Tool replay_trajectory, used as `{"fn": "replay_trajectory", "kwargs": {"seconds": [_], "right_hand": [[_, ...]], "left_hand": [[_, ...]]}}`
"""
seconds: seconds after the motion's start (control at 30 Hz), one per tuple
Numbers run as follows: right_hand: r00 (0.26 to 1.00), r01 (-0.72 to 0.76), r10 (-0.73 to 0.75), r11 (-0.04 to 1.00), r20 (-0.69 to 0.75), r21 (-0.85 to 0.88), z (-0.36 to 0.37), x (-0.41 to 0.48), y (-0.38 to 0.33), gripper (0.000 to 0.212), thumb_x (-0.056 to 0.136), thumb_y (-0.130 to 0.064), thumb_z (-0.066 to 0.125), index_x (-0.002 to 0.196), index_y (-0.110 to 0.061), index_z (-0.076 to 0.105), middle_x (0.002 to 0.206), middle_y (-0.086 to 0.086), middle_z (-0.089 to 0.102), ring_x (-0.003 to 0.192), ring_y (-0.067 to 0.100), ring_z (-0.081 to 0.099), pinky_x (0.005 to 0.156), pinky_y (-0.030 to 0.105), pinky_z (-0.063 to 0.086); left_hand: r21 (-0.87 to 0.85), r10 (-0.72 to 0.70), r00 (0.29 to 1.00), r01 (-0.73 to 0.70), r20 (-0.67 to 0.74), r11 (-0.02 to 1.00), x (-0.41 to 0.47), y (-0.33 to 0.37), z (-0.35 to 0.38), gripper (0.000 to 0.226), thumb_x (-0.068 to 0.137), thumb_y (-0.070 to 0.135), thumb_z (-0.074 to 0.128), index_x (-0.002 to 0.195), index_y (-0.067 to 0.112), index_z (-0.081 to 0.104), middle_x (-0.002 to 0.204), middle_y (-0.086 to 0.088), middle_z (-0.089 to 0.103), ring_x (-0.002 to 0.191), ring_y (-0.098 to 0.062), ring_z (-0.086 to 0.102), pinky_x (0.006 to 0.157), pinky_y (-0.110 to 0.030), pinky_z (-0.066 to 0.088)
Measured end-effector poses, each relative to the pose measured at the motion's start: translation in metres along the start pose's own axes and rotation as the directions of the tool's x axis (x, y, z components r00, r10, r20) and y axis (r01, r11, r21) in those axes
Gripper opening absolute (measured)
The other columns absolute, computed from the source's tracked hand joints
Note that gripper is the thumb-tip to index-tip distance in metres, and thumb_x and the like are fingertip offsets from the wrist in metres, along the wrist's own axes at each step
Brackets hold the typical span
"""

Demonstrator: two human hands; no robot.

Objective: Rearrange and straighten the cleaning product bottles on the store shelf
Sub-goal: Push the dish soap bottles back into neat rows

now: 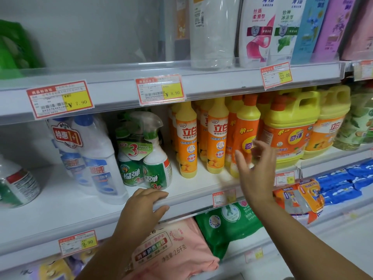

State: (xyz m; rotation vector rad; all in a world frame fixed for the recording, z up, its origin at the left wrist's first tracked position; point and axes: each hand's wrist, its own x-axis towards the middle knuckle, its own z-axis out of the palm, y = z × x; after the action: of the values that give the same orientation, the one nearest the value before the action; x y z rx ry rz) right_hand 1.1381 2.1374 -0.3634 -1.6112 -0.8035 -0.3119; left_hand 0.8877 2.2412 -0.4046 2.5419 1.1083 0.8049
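Yellow and orange dish soap bottles [186,138] stand in rows on the middle shelf [66,203]. My right hand [255,168] hovers with fingers spread just in front of an orange-labelled bottle [245,130], holding nothing. Whether it touches the bottle is unclear. My left hand [144,205] rests on the shelf's front edge, fingers curled over the rail, below a shrink-wrapped pack of green spray bottles [145,158]. A wrapped pair of white and blue bottles [90,156] leans to the left of the green pack.
Large yellow jugs [290,128] stand right of the slim bottles. Shampoo bottles [260,29] fill the shelf above, behind price tags [160,90]. Pink and green detergent bags [173,247] lie on the shelf below. A white and green bottle [14,184] is at far left.
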Motion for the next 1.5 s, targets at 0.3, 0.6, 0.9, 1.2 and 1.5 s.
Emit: {"fn": "replay_trajectory", "kwargs": {"seconds": [0.3, 0.6, 0.9, 1.2, 1.5], "right_hand": [[0.841, -0.017, 0.016, 1.000, 0.541, -0.002, 0.079, -0.035, -0.028, 0.080, 0.080, -0.036, 0.071, 0.146, -0.024, 0.027, 0.143, -0.002, 0.047, 0.127, 0.016, 0.048, 0.104, 0.037, 0.041], [0.859, -0.155, 0.158, 0.987, 0.487, -0.047, 0.108, -0.027, -0.031, 0.068, 0.080, -0.032, 0.073, 0.135, -0.018, 0.037, 0.130, 0.005, 0.058, 0.113, 0.026, 0.058, 0.091, 0.031, 0.043], [0.846, -0.161, 0.183, 0.983, 0.500, -0.087, 0.105, -0.028, -0.032, 0.063, 0.081, -0.033, 0.071, 0.133, -0.016, 0.040, 0.128, 0.008, 0.059, 0.113, 0.030, 0.058, 0.092, 0.036, 0.043], [0.955, 0.117, -0.126, 0.992, 0.267, 0.051, 0.076, -0.084, -0.090, 0.054, 0.084, -0.023, 0.068, 0.131, -0.011, 0.044, 0.116, 0.007, 0.046, 0.105, 0.019, 0.047, 0.093, 0.030, 0.042], [0.561, -0.038, -0.172, 0.972, 0.810, 0.233, 0.139, -0.120, -0.129, 0.064, 0.087, -0.026, 0.063, 0.141, -0.042, 0.031, 0.128, -0.017, 0.059, 0.112, 0.002, 0.058, 0.098, 0.035, 0.048]], "left_hand": [[0.007, -0.014, 1.000, 0.014, -0.017, 1.000, -0.007, -0.009, -0.014, 0.036, 0.081, 0.039, 0.065, 0.116, 0.035, 0.062, 0.116, 0.017, 0.060, 0.104, 0.000, 0.041, 0.090, -0.017, 0.032], [-0.003, -0.038, 0.999, 0.038, -0.024, 0.999, -0.015, -0.019, -0.029, 0.035, 0.082, 0.038, 0.064, 0.117, 0.033, 0.062, 0.116, 0.018, 0.059, 0.105, 0.000, 0.041, 0.090, -0.018, 0.032], [-0.026, -0.047, 0.998, 0.046, -0.041, 0.999, -0.019, -0.026, -0.038, 0.035, 0.081, 0.039, 0.065, 0.115, 0.034, 0.063, 0.114, 0.018, 0.060, 0.102, 0.004, 0.038, 0.092, -0.015, 0.030], [-0.083, -0.166, 0.969, 0.152, -0.185, 0.985, -0.030, -0.037, -0.065, 0.021, 0.081, 0.038, 0.066, 0.101, 0.033, 0.066, 0.101, 0.018, 0.062, 0.097, -0.002, 0.049, 0.083, -0.018, 0.038], [-0.224, -0.332, 0.883, 0.268, -0.332, 0.937, -0.039, -0.056, -0.096, 0.042, 0.079, 0.034, 0.069, 0.116, 0.030, 0.051, 0.110, 0.016, 0.052, 0.091, -0.003, 0.053, 0.081, -0.027, 0.048]]}}
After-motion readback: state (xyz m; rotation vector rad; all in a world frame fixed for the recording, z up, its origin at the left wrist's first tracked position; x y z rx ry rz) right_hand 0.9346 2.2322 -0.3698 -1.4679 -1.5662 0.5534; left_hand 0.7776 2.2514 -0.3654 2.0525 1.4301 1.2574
